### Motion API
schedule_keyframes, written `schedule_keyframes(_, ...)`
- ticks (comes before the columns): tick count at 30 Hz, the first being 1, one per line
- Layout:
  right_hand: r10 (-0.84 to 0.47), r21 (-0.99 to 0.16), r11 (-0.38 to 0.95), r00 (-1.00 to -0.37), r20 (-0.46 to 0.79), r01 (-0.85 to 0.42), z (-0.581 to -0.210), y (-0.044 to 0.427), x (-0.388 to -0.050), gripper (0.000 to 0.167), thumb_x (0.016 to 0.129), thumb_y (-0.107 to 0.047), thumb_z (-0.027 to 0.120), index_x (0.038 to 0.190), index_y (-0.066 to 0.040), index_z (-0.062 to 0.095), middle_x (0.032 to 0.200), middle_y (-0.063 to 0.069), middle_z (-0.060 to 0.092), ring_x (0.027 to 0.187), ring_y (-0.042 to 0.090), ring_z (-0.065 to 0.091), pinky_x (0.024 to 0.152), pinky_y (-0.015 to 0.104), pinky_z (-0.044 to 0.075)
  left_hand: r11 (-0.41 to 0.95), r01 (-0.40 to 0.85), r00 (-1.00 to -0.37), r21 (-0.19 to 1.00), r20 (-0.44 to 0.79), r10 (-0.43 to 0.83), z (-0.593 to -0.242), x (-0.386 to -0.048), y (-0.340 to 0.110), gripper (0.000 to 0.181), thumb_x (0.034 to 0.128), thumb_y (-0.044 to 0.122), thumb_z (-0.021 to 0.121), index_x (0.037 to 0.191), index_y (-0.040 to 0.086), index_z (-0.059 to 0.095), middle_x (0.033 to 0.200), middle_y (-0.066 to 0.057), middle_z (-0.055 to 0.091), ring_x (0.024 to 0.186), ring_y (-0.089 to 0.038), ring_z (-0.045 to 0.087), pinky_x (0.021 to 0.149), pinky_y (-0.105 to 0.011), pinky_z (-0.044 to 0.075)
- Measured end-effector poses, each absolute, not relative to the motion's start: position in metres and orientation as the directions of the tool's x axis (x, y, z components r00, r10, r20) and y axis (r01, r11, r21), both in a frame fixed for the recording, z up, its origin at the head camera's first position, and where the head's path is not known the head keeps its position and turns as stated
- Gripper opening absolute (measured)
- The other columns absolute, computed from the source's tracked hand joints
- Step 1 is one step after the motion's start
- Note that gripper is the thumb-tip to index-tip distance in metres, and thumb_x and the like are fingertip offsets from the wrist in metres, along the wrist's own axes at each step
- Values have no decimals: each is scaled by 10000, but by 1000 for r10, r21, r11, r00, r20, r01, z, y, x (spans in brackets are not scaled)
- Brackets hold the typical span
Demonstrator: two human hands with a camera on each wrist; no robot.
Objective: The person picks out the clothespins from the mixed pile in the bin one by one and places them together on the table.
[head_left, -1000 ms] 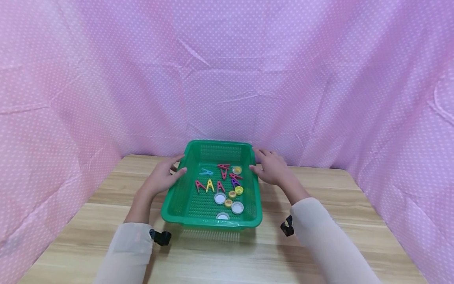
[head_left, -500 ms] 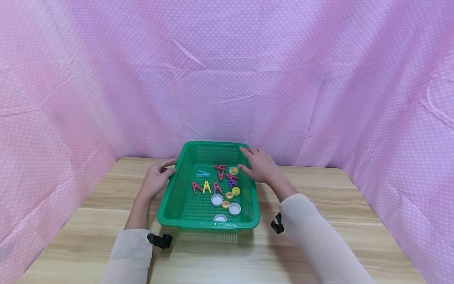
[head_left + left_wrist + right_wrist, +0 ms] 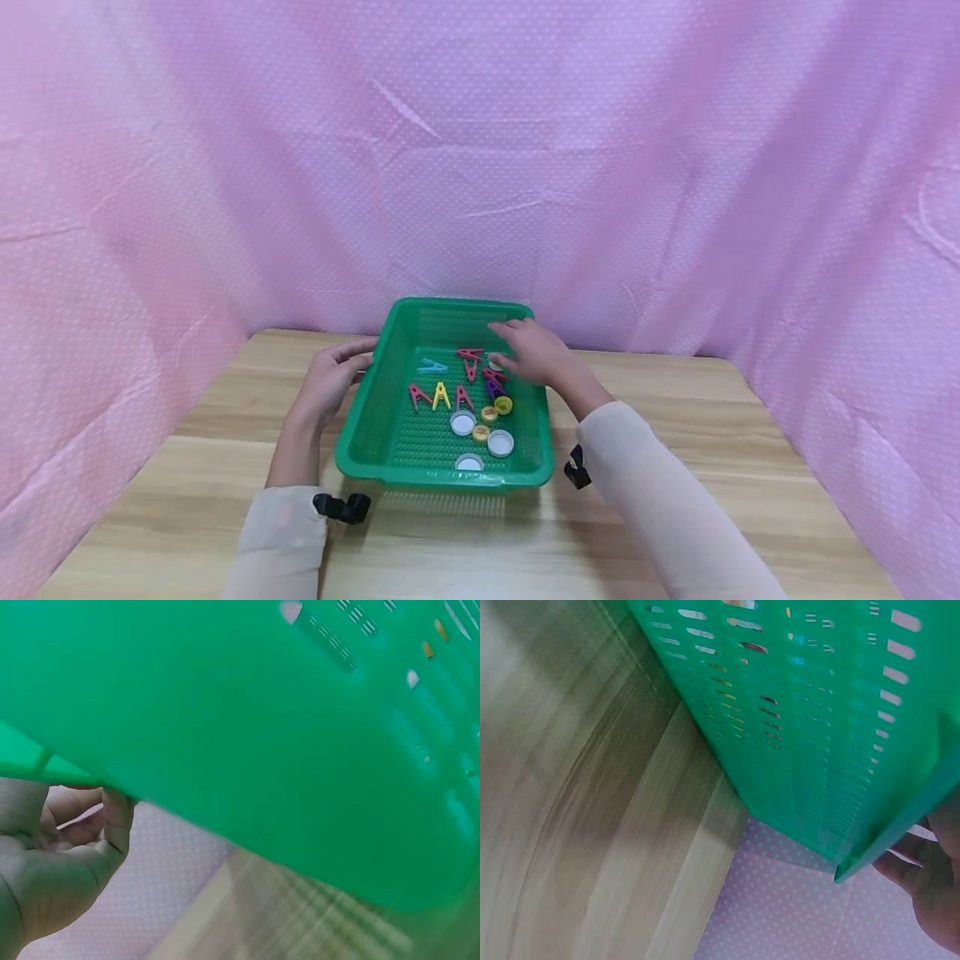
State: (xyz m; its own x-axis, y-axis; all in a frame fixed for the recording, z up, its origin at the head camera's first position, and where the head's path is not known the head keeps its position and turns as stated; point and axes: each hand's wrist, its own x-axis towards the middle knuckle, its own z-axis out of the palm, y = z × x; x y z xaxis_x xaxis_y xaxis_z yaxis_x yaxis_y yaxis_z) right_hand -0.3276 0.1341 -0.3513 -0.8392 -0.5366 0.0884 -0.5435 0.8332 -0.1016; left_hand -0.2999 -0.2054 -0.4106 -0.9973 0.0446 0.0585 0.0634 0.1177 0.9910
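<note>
In the head view a green plastic basket [image 3: 442,477] with perforated sides stands on the wooden table. My left hand [image 3: 330,382] holds its left rim, with the fingers bent at the edge in the left wrist view. Over the back right part of the basket my right hand [image 3: 536,354] reaches in, fingers stretched out and holding nothing visible. Under that hand lie red clothespins [image 3: 470,369], a purple clothespin [image 3: 494,387] and a partly covered cap [image 3: 494,363]. A blue clothespin [image 3: 432,367] and a yellow clothespin [image 3: 441,396] lie farther left.
Several bottle caps lie toward the basket's front, among them a white cap [image 3: 501,443], a tan cap [image 3: 481,433] and a yellow cap [image 3: 503,405]. Pink dotted cloth [image 3: 480,167] hangs behind and beside the wooden table [image 3: 675,467].
My right hand has moved left from the basket's right rim to above its inside. The left hand stays at the left rim. The clothespins and caps lie as before.
</note>
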Motion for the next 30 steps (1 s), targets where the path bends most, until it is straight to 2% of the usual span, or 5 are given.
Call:
schedule_keyframes(6,-577,-222,797,-817,-7,-561,-355,126,-340,530,1039,-302,631,1493,-55,518,1440,143,590,1334,315,552,1098,482,456,54,36,-998,998,34,52,-408,-301,-201,393,1044,95,561,1418,-25,579,1427,-215,570,1011,-71,658,887,-250,558)
schedule_keyframes(12,-567,-352,797,-808,-160,-490,-357,120,-354,478,1058,-307,595,1457,-46,563,1064,134,745,919,235,672,881,409,544,45,15,-999,999,13,43,-408,-302,-201,389,1045,88,554,1417,-23,580,1425,-194,575,1028,-85,655,910,-261,552)
schedule_keyframes(15,-574,-390,789,-796,-191,-475,-356,117,-360,467,1059,-299,592,1442,-33,577,1094,140,740,818,188,626,856,400,526,49,3,-999,999,1,35,-408,-302,-201,387,1042,92,556,1414,-8,589,1420,-166,584,1058,-99,645,918,-258,544)
schedule_keyframes(25,-589,-480,768,-762,-268,-424,-358,115,-374,498,1066,-304,580,1472,-21,536,1212,146,715,886,372,705,689,307,534,32,10,-999,999,9,39,-409,-304,-200,383,1037,80,559,1405,-20,593,1423,-201,574,1035,-93,646,908,-262,546)
schedule_keyframes(30,-611,-430,770,-740,-282,-472,-362,110,-378,491,1062,-320,585,1460,-35,557,1373,121,644,1132,315,668,953,413,548,30,7,-999,1000,6,31,-410,-303,-203,382,1029,70,557,1398,-23,598,1408,-187,587,1037,-106,648,909,-270,549)
